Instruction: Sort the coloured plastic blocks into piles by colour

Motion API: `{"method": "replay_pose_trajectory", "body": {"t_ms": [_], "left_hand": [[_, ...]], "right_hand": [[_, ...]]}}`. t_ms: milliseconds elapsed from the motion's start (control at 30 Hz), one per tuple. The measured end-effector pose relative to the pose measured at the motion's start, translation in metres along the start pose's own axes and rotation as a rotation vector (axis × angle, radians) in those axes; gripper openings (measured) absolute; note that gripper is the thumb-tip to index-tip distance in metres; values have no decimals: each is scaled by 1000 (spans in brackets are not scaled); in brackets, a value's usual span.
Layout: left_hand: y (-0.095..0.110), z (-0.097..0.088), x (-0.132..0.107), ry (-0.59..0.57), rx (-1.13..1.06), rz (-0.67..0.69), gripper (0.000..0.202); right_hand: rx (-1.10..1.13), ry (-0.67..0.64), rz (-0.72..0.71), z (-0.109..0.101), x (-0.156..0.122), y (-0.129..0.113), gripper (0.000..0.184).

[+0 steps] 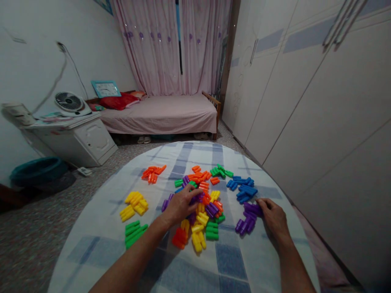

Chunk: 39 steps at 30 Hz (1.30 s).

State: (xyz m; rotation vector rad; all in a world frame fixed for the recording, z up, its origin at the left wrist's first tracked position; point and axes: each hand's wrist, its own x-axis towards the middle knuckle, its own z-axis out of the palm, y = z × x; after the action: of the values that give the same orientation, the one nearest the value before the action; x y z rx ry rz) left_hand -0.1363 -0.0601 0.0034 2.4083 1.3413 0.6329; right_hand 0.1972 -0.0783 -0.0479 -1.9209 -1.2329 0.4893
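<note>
Small ribbed plastic toy blocks lie on the table, many in a mixed-colour heap in the middle. My left hand reaches into this heap, thumb and fingers apart on either side of a purple block; a firm grip is not visible. My right hand is closed, its fingertips pinching a purple block at the edge of a purple pile. Just beyond that pile are blue blocks. Close to my left forearm lie green blocks and yellow blocks.
The round table has a checked cloth. Orange blocks lie at its far left, green blocks at the far right. Beyond stand a bed, a white cabinet with a fan, and a wardrobe along the right.
</note>
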Motion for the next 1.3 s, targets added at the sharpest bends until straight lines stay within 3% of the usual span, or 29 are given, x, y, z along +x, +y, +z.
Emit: {"method": "replay_pose_trajectory", "body": {"t_ms": [100, 167, 267, 333, 500, 700, 867, 1033, 1200, 1300], "left_hand": [[3, 2, 3, -16, 67, 24, 44], [-1, 0, 13, 47, 76, 26, 40], [-15, -3, 42, 170, 93, -60, 31], [-29, -3, 68, 189, 145, -174, 31], [-63, 9, 125, 104, 234, -325, 36], [-79, 31, 145, 17, 248, -402, 27], [-77, 34, 144, 93, 254, -466, 31], [-81, 8, 121, 220, 258, -461, 37], [-122, -35, 69, 375, 292, -511, 35], [-148, -51, 40, 393, 318, -582, 31]], "right_hand": [[10, -9, 7, 0, 0, 0, 41], [17, -12, 17, 1, 0, 2, 42], [6, -19, 28, 1, 2, 5, 43], [-10, -19, 25, 0, 2, 5, 44], [-14, -39, 28, 0, 4, 5, 47], [-26, -56, 43, 0, 5, 5, 46], [-45, -27, 37, -3, 4, 3, 47], [-49, -22, 53, -2, 6, 6, 46], [-39, -24, 40, -1, 7, 8, 47], [-38, -27, 43, -1, 6, 7, 47]]}}
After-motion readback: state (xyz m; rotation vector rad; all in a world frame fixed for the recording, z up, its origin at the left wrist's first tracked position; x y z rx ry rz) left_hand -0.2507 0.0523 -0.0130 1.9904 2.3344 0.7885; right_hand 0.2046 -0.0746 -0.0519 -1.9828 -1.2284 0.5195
